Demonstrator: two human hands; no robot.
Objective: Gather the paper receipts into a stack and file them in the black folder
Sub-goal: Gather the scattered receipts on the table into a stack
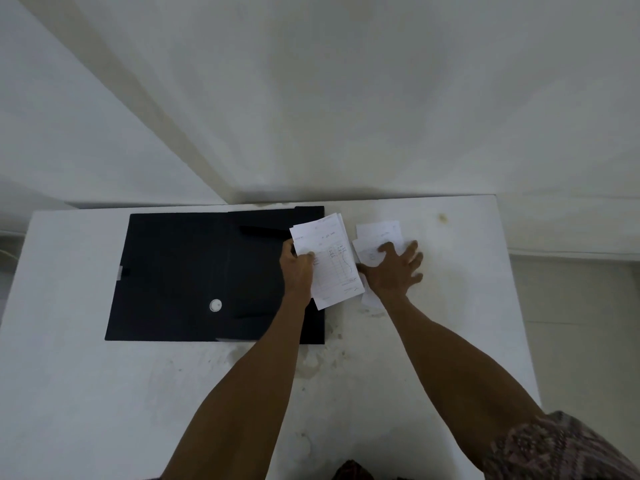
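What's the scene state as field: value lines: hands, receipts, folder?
left hand: holds stack at the right edge of folder
right hand: fingers spread, pressing loose receipts on table
stack: partly over folder, not filed yet
loose receipts: a few, right of folder, partly under right hand
folder: black, flat on table, looks open; white disc on it
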